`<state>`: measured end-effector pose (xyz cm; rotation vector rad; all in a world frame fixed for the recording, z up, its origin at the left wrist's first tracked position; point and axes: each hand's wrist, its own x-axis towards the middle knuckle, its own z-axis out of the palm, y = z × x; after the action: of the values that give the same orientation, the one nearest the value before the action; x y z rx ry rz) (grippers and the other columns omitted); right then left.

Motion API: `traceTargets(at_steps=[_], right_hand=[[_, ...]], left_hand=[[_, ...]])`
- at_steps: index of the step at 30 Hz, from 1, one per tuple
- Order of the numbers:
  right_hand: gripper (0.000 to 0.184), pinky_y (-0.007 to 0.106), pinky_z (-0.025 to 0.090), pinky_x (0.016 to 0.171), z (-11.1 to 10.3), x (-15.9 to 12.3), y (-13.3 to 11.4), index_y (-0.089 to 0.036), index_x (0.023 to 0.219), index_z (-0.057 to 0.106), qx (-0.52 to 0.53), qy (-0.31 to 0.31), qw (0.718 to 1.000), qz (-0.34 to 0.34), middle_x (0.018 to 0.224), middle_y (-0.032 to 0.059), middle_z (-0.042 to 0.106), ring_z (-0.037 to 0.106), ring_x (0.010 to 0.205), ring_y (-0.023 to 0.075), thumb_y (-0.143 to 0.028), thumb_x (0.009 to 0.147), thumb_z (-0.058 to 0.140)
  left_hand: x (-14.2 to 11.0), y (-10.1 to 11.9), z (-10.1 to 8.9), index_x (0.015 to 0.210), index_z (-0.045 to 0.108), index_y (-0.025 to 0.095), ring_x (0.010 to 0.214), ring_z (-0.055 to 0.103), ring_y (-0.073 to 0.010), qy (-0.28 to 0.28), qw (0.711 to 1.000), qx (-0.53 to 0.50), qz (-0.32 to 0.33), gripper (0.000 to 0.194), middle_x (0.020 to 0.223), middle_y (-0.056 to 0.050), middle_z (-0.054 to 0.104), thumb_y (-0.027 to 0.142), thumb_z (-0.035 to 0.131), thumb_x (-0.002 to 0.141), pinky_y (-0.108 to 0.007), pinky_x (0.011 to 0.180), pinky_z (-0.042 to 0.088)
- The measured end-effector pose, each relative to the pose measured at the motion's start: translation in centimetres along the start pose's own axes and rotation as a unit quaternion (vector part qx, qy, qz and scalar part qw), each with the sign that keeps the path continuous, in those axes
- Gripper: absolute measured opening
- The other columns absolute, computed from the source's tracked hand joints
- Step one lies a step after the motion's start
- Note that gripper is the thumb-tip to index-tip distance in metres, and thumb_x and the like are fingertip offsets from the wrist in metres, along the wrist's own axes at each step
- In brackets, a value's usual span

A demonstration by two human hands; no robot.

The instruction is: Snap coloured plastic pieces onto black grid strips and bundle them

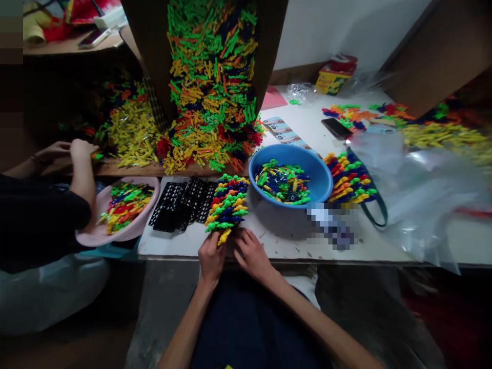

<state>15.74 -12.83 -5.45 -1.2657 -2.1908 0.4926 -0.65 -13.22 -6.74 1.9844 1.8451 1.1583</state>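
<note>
Rows of small red, yellow, green and blue plastic pieces [228, 202] stand packed together at the table's near edge, in front of me. At their near end, a yellow plastic piece [224, 236] juts out beside the fingers of my left hand [211, 256], which are closed around it. My right hand [251, 252] rests just to the right, fingers curled in at the near edge of the rows; whatever they grip is hidden. Black grid trays [180, 205] lie to the left of the rows. A blue basin [291, 177] of loose pieces stands to the right.
A big heap of loose pieces [211, 92] spills from a box at the back. Another person's hands [79, 151] are at the left, above a pink basin [132, 230]. Rightward are a second packed block [351, 179], a phone [335, 128] and plastic bags [426, 195].
</note>
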Motion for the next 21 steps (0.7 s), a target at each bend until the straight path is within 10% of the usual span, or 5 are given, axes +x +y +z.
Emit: traceTargets(at_steps=[14, 21], right_hand=[[0.02, 0.037, 0.054, 0.088, -2.7, 1.1, -0.6, -0.019, 0.109, 0.063, 0.118, 0.006, 0.991, 0.063, 0.1, 0.0087, 0.069, 0.064, 0.096, 0.0222, -0.016, 0.094, 0.05], [0.034, 0.041, 0.052, 0.09, -5.3, 3.3, -2.4, -0.024, 0.124, 0.061, 0.032, 0.138, 0.986, -0.092, 0.109, 0.0088, 0.068, 0.061, 0.103, 0.024, -0.018, 0.09, 0.063]], left_hand=[[0.5, 1.3, -0.5, 0.088, 0.069, 0.018, 0.065, 0.063, -0.0189, -0.065, 0.992, 0.111, -0.003, 0.017, 0.073, -0.008, 0.071, 0.019, 0.052, 0.09, -0.026, 0.061, 0.039], [0.2, 0.9, -0.8, 0.099, 0.069, 0.02, 0.067, 0.065, -0.0164, -0.101, 0.989, 0.092, -0.051, 0.017, 0.077, -0.005, 0.072, 0.024, 0.054, 0.092, -0.023, 0.061, 0.043]])
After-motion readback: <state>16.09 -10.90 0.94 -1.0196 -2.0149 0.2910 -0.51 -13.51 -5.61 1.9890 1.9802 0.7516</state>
